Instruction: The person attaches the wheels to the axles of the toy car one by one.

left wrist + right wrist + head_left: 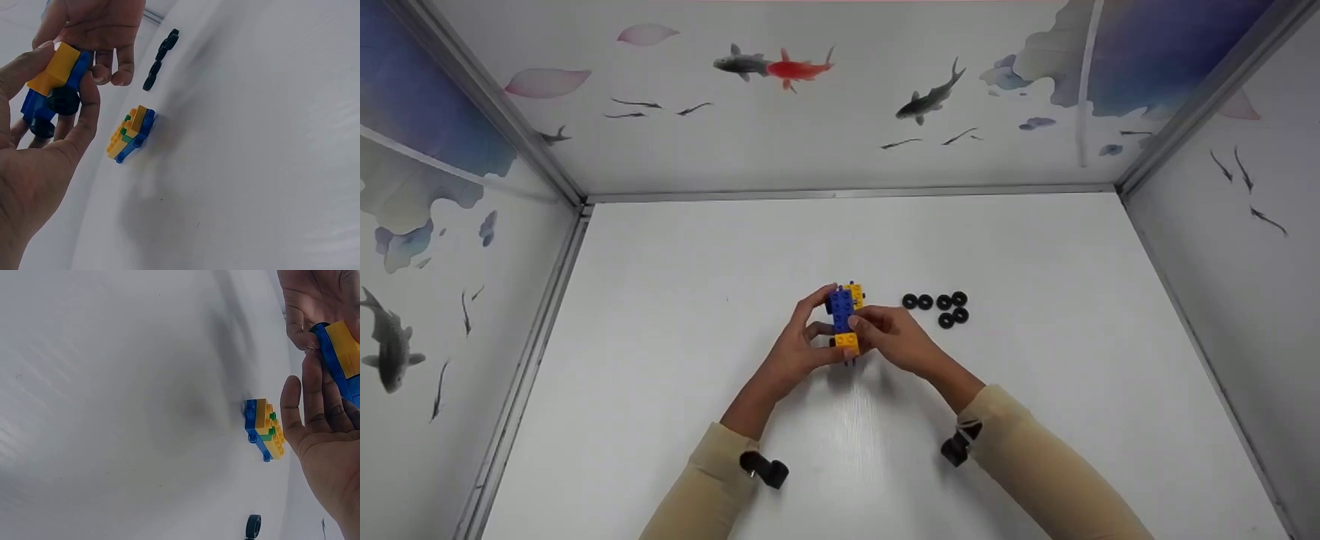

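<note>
Between my hands is a toy car (842,309) built of blue and yellow bricks, raised above the table. Black wheels (63,101) sit along one of its sides in the left wrist view. My left hand (795,349) grips the car by its ends, thumb on the yellow brick. From the other side my right hand (906,341) holds the car, its thumb against the blue bricks; part of its grip is hidden behind the car. Below, a second brick car (132,135) stands on the table, with yellow and green bricks on a blue base and bare wheel stubs.
Several loose black wheels (925,301) lie on the white table (697,255) to the right of my hands. Printed walls (825,142) enclose the table at the back and both sides.
</note>
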Motion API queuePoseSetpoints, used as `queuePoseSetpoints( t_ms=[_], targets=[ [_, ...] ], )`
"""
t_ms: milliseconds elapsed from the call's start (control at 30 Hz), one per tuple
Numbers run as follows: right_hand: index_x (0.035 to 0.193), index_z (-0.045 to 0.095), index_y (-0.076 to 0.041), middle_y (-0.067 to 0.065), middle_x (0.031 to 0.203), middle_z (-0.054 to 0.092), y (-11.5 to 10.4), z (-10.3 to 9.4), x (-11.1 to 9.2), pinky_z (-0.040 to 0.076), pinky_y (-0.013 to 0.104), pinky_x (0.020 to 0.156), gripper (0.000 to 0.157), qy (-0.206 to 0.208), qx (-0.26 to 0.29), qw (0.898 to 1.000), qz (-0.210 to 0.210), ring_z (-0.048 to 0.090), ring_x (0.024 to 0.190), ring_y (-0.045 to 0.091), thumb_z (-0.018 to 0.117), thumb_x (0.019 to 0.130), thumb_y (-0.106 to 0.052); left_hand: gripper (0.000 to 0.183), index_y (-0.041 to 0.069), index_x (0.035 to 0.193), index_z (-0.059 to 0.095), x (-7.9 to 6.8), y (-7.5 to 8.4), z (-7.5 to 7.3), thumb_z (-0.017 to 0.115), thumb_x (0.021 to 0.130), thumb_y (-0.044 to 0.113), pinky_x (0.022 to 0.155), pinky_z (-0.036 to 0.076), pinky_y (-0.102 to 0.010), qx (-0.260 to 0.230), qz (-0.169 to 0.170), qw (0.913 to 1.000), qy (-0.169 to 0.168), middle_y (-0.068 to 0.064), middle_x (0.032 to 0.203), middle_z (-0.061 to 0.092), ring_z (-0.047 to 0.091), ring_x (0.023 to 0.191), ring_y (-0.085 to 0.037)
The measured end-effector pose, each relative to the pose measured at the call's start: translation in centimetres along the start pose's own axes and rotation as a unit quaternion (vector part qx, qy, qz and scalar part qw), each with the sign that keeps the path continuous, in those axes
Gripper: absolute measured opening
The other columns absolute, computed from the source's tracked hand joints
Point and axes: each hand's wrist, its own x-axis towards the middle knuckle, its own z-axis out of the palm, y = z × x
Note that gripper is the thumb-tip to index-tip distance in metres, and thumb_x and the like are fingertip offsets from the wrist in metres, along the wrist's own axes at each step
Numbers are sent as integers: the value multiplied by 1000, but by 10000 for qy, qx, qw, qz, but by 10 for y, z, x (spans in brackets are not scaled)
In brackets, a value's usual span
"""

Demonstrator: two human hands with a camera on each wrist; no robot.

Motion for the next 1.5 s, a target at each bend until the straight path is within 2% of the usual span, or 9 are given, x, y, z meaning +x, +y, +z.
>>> queuePoseSetpoints(
  t_ms=[200,433,633,867,1133,1233,1333,1433,1500],
  targets=[
    [140,73,-7,9,120,82,2,0,-1,67,39,95,49,-3,-107,9999,42,79,97,21,60,114,-47,98,56,163,36,0,-2,-3,95,90,26,99,65,-38,108,-159,9997,-129,-15,152,52,67,126,-33],
    [128,76,-9,7,107,81,6,-1,-1,66,56,94,42,32,-284,9995,-111,77,91,22,60,114,-45,96,54,162,39,0,-3,-4,95,90,25,96,68,-42,-48,-198,9994,-269,-16,143,54,69,122,-34],
    [115,76,-13,5,92,74,8,-3,-2,63,55,83,34,139,-613,9976,-280,71,84,22,62,113,-44,95,52,163,38,-1,-5,-3,94,91,24,98,67,-43,-321,-264,9986,-322,-16,142,59,70,124,-33],
    [117,75,-12,7,97,75,10,-6,-2,63,62,85,33,194,-557,9971,-488,71,85,24,61,114,-42,93,48,165,37,1,-4,-2,91,93,23,102,66,-44,-576,-188,9975,-362,-16,144,60,72,124,-32],
    [123,75,-7,12,101,78,13,-18,-6,64,63,88,35,300,-617,9964,-492,73,89,25,60,115,-38,94,49,163,38,1,-1,-5,93,92,23,100,67,-47,-644,-245,9975,-137,-17,150,61,71,125,-32],
    [126,74,-2,11,100,79,14,-26,-9,65,60,87,35,429,-769,9953,-413,72,89,24,63,114,-33,95,50,162,38,-1,-1,-6,94,91,21,98,68,-47,-653,-308,9974,-40,-17,151,61,72,125,-33],
    [127,75,-3,7,100,79,16,-35,-11,65,45,81,31,622,-1075,9919,-267,70,87,21,67,112,-30,97,52,162,37,-1,-1,-6,95,90,22,96,69,-46,-700,-373,9968,7,-17,152,61,73,125,-33],
    [126,77,-6,4,101,79,19,-43,-14,60,31,77,27,857,-1501,9848,-178,67,88,19,72,109,-27,98,53,162,37,-2,-1,-7,96,89,23,95,69,-46,-768,-413,9962,12,-17,153,60,73,126,-34],
    [125,78,-5,5,102,79,23,-50,-16,58,29,77,25,1002,-1797,9783,-258,68,89,19,76,106,-22,98,53,162,38,-2,-2,-8,96,89,23,94,69,-47,-819,-416,9958,2,-17,153,59,74,126,-35]
  ],
)
